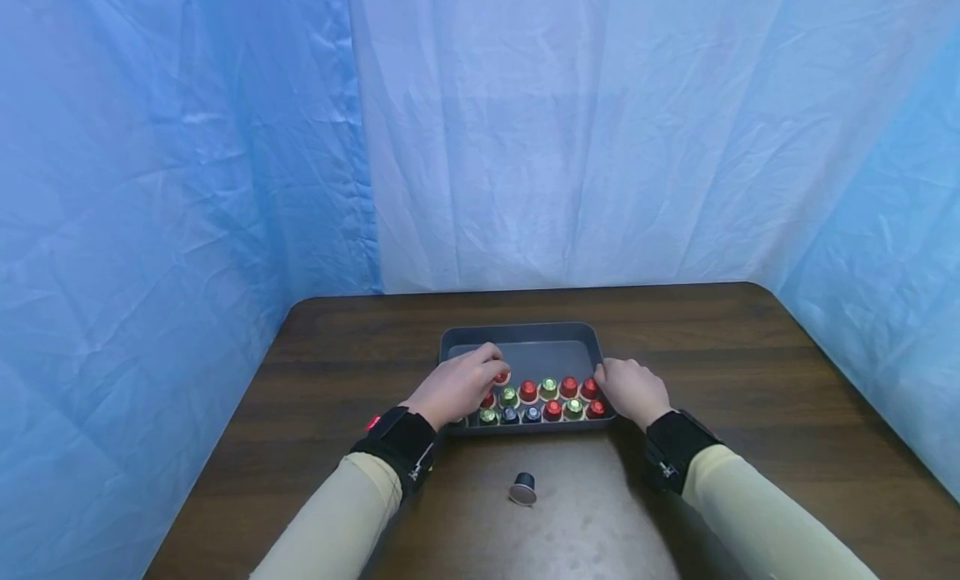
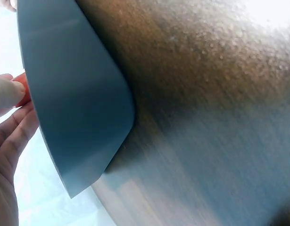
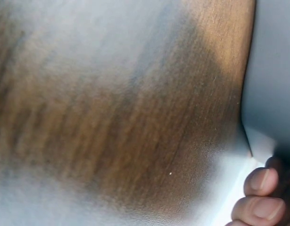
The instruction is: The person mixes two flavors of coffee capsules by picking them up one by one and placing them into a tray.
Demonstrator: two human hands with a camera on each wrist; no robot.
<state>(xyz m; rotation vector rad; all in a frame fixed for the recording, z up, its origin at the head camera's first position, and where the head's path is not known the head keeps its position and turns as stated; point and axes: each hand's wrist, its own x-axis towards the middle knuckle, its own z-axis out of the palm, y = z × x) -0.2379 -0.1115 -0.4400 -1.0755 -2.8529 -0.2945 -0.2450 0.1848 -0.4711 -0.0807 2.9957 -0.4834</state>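
Note:
A dark grey rectangular tray sits on the table with rows of red, green and dark blue coffee capsules in its near half. Over its left part, my left hand pinches a red coffee capsule between thumb and fingers, close above the left wall. My right hand grips the tray's right rim, the thumb at the inner side and the curled fingers outside. The left hand covers part of the left end of the rows.
A dark coffee capsule lies by itself on the brown wooden table, in front of the tray. Pale blue sheets hang behind the table and at both sides.

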